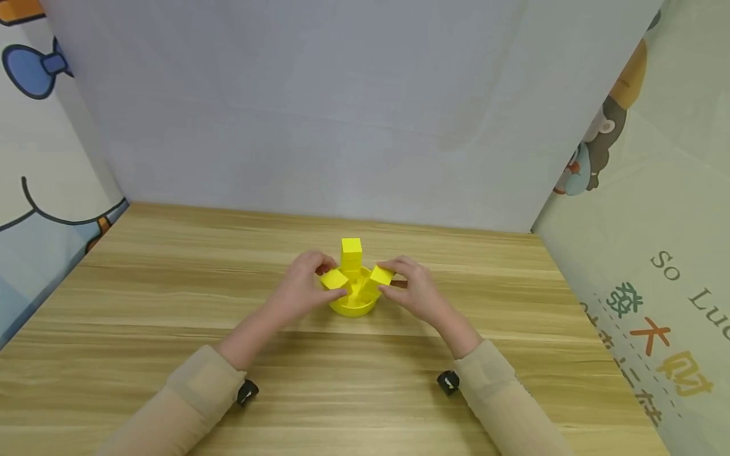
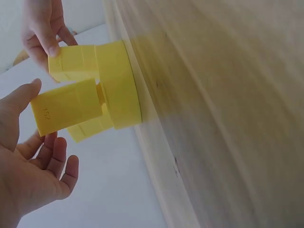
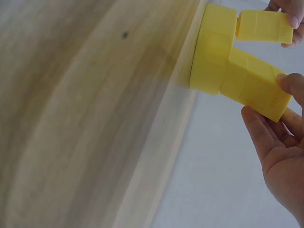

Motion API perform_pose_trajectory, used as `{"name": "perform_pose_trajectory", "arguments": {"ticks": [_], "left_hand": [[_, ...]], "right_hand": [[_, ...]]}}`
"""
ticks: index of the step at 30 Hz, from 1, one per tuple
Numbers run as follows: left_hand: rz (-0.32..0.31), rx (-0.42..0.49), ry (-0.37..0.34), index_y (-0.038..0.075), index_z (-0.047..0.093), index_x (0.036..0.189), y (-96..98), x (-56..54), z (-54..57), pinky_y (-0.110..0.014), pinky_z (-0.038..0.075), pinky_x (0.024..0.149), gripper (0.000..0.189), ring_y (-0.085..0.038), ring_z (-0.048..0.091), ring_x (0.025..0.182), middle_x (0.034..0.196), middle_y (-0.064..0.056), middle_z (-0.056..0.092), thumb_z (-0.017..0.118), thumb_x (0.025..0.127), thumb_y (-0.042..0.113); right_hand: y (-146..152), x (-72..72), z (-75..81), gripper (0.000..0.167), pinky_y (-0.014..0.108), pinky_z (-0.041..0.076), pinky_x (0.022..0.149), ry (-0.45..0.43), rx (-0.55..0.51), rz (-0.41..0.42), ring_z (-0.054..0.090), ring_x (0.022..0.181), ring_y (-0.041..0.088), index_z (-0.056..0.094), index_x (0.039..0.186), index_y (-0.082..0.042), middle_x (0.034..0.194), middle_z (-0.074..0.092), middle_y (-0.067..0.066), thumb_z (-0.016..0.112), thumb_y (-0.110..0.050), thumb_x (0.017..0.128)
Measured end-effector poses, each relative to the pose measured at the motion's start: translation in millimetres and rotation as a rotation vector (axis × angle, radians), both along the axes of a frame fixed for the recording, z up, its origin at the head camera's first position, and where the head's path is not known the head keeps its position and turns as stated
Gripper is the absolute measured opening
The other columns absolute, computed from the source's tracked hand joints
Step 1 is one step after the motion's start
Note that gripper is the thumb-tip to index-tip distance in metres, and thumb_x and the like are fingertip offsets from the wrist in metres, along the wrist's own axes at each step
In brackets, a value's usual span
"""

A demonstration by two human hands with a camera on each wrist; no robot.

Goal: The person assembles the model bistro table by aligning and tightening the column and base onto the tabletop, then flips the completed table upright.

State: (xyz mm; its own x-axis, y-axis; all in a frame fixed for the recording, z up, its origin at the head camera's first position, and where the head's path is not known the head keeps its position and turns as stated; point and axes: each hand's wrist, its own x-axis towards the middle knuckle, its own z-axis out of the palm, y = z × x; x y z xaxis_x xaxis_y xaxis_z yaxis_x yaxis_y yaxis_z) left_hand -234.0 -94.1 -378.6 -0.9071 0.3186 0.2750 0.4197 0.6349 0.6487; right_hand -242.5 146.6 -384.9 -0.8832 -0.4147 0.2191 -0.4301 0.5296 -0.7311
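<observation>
A round yellow dish (image 1: 352, 310) sits on the wooden table, with three yellow rectangular blocks rising from it. My left hand (image 1: 299, 286) pinches the upper end of the left block (image 2: 66, 107), thumb on one side and fingers on the other. On the opposite side, my right hand (image 1: 416, 291) grips the top of the right block (image 3: 256, 88), which leans outward from the dish in the right wrist view. The far block (image 1: 351, 250) stands upright, touched by neither hand. Small raised or engraved marks show on the held blocks. How the blocks' lower ends meet the dish is partly hidden.
The wood-grain table (image 1: 353, 392) spreads around the dish. A plain pale cloth wall (image 1: 331, 126) rises behind it, with printed cloths at the left (image 1: 34, 145) and right (image 1: 656, 253). Small black devices sit at both sleeve cuffs.
</observation>
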Motion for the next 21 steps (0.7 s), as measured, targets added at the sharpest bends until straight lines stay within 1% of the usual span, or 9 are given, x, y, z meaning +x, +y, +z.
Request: {"name": "perform_pose_trajectory", "arguments": {"ticks": [6,9,14,16,18,21], "left_hand": [[-0.104,-0.042,0.041,0.004,0.065,0.113,-10.3,-6.7,3.0,-0.04,0.047,0.091,0.041,-0.025,0.055,0.101,0.108,-0.009,0.061,0.078,0.078,0.018],[-0.142,-0.058,0.046,0.004,0.065,0.115,-14.8,-9.7,5.9,-0.042,0.046,0.095,0.039,-0.027,0.056,0.106,0.112,-0.01,0.062,0.076,0.079,0.015],[-0.185,-0.052,0.035,0.005,0.064,0.116,-19.6,-12.8,8.6,-0.045,0.044,0.099,0.038,-0.03,0.056,0.113,0.119,-0.011,0.063,0.073,0.079,0.009],[-0.185,-0.049,0.027,0.005,0.063,0.118,-20.3,-13.1,8.3,-0.045,0.043,0.1,0.04,-0.03,0.055,0.115,0.121,-0.011,0.062,0.073,0.08,0.009],[-0.169,-0.045,0.02,0.005,0.061,0.12,-20.2,-12.6,7.4,-0.045,0.043,0.099,0.042,-0.03,0.055,0.114,0.122,-0.012,0.061,0.074,0.08,0.012],[-0.096,-0.026,-0.007,0.003,0.059,0.123,-17.9,-11.2,4.9,-0.045,0.045,0.097,0.051,-0.03,0.055,0.112,0.122,-0.012,0.06,0.077,0.079,0.022]], "right_hand": [[0.3,-1.0,-0.9,0.039,0.033,0.053,0.086,0.008,0.006,0.001,0.058,0.107,0.026,0.059,0.123,0.003,0.116,0.055,0.014,0.068,-0.004,0.085],[0.7,-1.2,-0.5,0.039,0.033,0.053,0.086,0.005,0.007,0.002,0.058,0.108,0.026,0.059,0.123,0.002,0.116,0.056,0.014,0.068,-0.005,0.085],[0.4,-0.7,0.9,0.039,0.031,0.053,0.085,-0.006,0.008,-0.002,0.057,0.108,0.025,0.059,0.123,0.002,0.117,0.056,0.013,0.068,-0.005,0.085],[0.1,-0.2,1.5,0.039,0.031,0.053,0.085,-0.007,0.01,-0.004,0.057,0.108,0.025,0.059,0.123,0.002,0.117,0.056,0.013,0.068,-0.006,0.085],[-0.1,0.1,1.9,0.039,0.031,0.053,0.085,-0.008,0.013,-0.007,0.057,0.108,0.025,0.059,0.123,0.001,0.117,0.056,0.013,0.068,-0.006,0.085],[-0.5,0.6,2.3,0.04,0.031,0.053,0.085,-0.008,0.021,-0.011,0.057,0.108,0.025,0.059,0.123,0.001,0.117,0.056,0.013,0.068,-0.006,0.085]]}}
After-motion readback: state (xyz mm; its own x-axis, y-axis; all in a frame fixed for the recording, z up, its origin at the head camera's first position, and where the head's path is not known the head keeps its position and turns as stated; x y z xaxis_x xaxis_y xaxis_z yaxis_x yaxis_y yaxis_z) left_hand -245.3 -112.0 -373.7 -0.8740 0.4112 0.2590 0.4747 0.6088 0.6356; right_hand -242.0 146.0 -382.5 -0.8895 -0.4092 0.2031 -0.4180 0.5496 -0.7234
